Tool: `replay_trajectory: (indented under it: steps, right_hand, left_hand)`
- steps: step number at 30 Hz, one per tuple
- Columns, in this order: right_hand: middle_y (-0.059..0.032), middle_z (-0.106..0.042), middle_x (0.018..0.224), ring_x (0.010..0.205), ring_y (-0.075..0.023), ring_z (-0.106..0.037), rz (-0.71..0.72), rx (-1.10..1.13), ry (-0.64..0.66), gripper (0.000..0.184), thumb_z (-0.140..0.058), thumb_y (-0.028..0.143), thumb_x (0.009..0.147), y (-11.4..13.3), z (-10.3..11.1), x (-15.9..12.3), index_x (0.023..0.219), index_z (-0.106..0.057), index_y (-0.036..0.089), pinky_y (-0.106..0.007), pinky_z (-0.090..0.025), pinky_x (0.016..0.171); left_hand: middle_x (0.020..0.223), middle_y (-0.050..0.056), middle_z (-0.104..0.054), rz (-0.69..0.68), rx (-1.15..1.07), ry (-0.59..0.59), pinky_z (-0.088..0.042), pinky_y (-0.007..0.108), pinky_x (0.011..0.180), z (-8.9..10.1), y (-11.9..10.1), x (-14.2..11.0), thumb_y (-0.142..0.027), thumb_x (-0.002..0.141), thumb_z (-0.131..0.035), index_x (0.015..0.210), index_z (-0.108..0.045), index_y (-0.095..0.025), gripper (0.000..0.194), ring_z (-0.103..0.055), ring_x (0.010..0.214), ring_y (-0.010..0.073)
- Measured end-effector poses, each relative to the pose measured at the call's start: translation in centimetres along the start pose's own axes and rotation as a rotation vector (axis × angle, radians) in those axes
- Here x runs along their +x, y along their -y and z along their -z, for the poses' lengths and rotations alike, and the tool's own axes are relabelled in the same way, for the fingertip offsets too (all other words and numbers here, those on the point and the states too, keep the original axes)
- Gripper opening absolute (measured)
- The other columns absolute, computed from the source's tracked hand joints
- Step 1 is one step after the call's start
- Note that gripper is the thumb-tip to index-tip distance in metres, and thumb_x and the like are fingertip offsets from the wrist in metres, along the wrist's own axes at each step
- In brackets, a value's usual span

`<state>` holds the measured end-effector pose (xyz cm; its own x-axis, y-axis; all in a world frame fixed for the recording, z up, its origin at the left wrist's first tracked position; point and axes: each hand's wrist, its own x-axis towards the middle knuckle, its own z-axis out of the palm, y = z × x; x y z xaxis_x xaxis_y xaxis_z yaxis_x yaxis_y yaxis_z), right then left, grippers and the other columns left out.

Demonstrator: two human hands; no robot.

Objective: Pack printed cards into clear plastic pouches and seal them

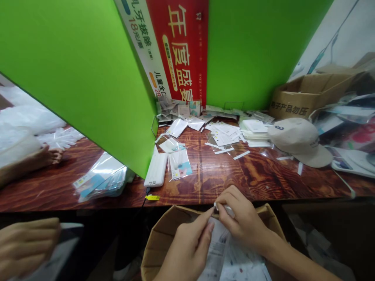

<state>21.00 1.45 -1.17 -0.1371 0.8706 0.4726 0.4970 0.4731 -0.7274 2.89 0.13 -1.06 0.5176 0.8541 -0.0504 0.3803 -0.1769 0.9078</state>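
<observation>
My left hand [191, 246] and my right hand [243, 218] meet over an open cardboard box [162, 242] at the table's front edge. The right thumb and fingers pinch a small white piece [229, 210], partly hidden by the fingers. Against it, the left fingertips are pressed together; what they grip, if anything, is too small to make out. Just below my hands, clear printed plastic packets [243, 261] fill the box. On the table ahead lie a flat packet with a printed card [179, 164] and a white power bank [156, 169] with a cable.
Green panels [249, 50] stand behind and to the left. Loose white cards [224, 132], a beige cap [300, 140] and a carton [307, 93] occupy the back right. Stacked packets [102, 177] lie left of the panel. Another person's hand [29, 242] shows at lower left.
</observation>
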Motion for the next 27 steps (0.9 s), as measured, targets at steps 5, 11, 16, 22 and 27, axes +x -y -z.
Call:
replay_trajectory:
  steps: [5,11,16,22,27]
  right_hand:
    - [-0.0001,-0.060,0.068,0.063,-0.0173,-0.055,-0.373,0.060,-0.306,0.019,-0.051,0.031,0.088,-4.7,3.6,0.8,0.076,-0.061,0.020,-0.028,-0.043,0.060]
    - [0.0006,-0.060,0.066,0.060,-0.0163,-0.058,-0.497,0.075,-0.332,0.017,-0.053,0.033,0.090,-4.2,4.7,-2.9,0.083,-0.061,0.020,-0.026,-0.047,0.059]
    - [-0.0026,-0.070,0.080,0.074,-0.0187,-0.066,-0.386,0.070,0.504,0.016,-0.052,0.018,0.085,0.1,1.8,-6.2,0.085,-0.068,0.021,-0.027,-0.051,0.069]
    - [-0.0024,-0.065,0.069,0.062,-0.0165,-0.061,-0.593,0.202,0.404,0.024,-0.052,0.032,0.089,-0.3,1.1,-4.6,0.076,-0.065,0.017,-0.026,-0.046,0.057]
    - [-0.0070,-0.071,0.094,0.086,-0.0208,-0.065,-0.622,0.451,0.227,0.033,-0.062,0.042,0.087,-0.5,0.4,-2.2,0.109,-0.067,0.017,-0.033,-0.052,0.075]
  left_hand:
    - [0.099,0.009,-0.079,0.136,-0.085,-0.140,-0.055,0.023,0.076,0.4,1.2,-1.3,-0.044,0.095,-0.051,0.116,-0.071,-0.021,0.036,-0.074,0.089,0.0229]
    - [0.089,0.006,-0.077,0.322,-0.494,-0.384,-0.055,0.022,0.064,1.5,2.5,-2.0,-0.057,0.082,-0.068,0.099,-0.073,-0.021,0.040,-0.071,0.080,0.0212]
    - [0.079,0.002,-0.075,0.369,-0.589,-0.466,-0.054,0.019,0.060,2.4,1.3,-1.1,-0.062,0.064,-0.081,0.084,-0.072,-0.018,0.049,-0.067,0.072,0.0168]
    - [0.078,0.003,-0.075,0.406,-0.697,-0.382,-0.055,0.021,0.060,2.6,0.9,-1.2,-0.056,0.069,-0.081,0.091,-0.070,-0.018,0.046,-0.067,0.069,0.0163]
    - [0.079,0.005,-0.076,0.471,-0.835,-0.255,-0.055,0.025,0.063,1.9,1.1,-1.3,-0.048,0.074,-0.080,0.101,-0.069,-0.018,0.043,-0.069,0.069,0.0178]
